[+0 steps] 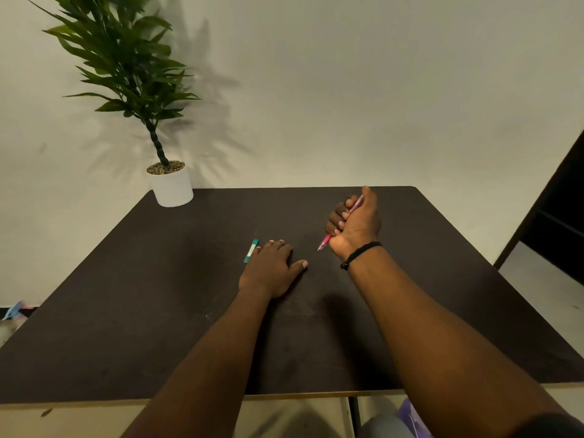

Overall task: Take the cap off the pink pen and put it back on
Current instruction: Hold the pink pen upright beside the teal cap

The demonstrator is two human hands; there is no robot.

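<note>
My right hand (355, 224) is closed in a fist around the pink pen (325, 241), above the far right part of the dark table. The pen's pointed lower end sticks out below the fist toward me and its upper end shows between thumb and fingers. Whether a cap sits on the pen I cannot tell. My left hand (271, 267) lies palm down on the table near the middle, fingers curled, thumb spread out, holding nothing. A black cord bracelet (360, 254) circles my right wrist.
A teal pen (251, 251) lies on the dark table (126, 311) just left of my left fingertips. A potted plant in a white pot (172, 186) stands at the table's far left corner against the pale wall. A dark doorway opens at the far right.
</note>
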